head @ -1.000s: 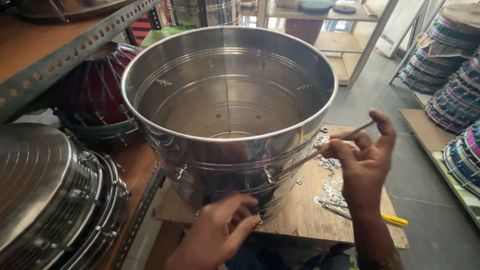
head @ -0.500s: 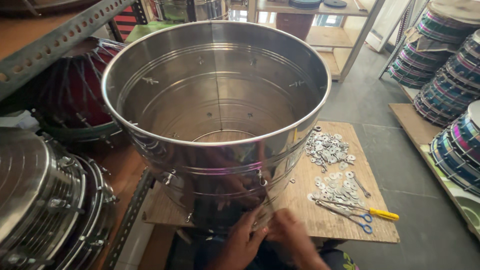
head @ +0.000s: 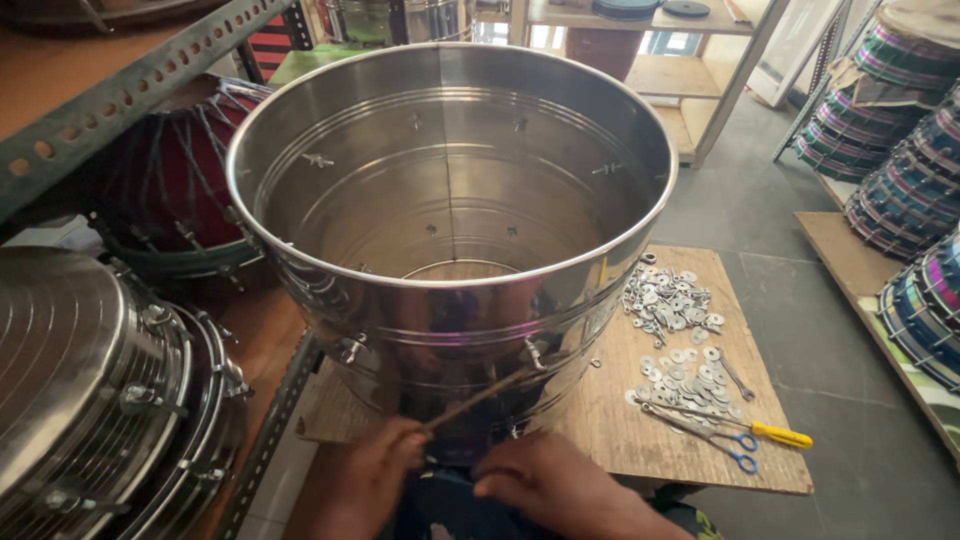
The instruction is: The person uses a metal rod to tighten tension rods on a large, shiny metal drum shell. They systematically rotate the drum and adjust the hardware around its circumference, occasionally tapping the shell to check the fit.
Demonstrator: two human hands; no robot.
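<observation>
View from the head camera, looking down. A large steel drum shell [head: 450, 230], open at the top, stands upright on a wooden board [head: 620, 420]; its polished wall carries small bolts and lugs inside and out, and the board shows through its open bottom.

Left hand [head: 375, 475]: low in the picture, just in front of the shell's near wall. Its fingers are closed around the lower end of a thin rod [head: 480, 397], which slants up and to the right until its tip reaches a lug [head: 533, 352] on the outside of the shell.

Right hand [head: 545, 480]: beside the left, at the foot of the shell, fingers curled downward and pressed together. Whether they pinch anything cannot be told, as the fingertips are hidden in shadow.

On the board to the right of the shell lie two heaps of metal washers [head: 672, 300] and, nearer the edge, a yellow-handled screwdriver [head: 755, 430] touching blue-handled scissors [head: 725, 452].

To the left, a slotted metal shelf rail [head: 130, 85] crosses above a red drum [head: 170, 190] and, nearer, a steel drum [head: 90, 400] lying on its side. Stacks of coloured drums [head: 900, 190] stand at the right, well apart from the hands, on a grey floor [head: 800, 240].
</observation>
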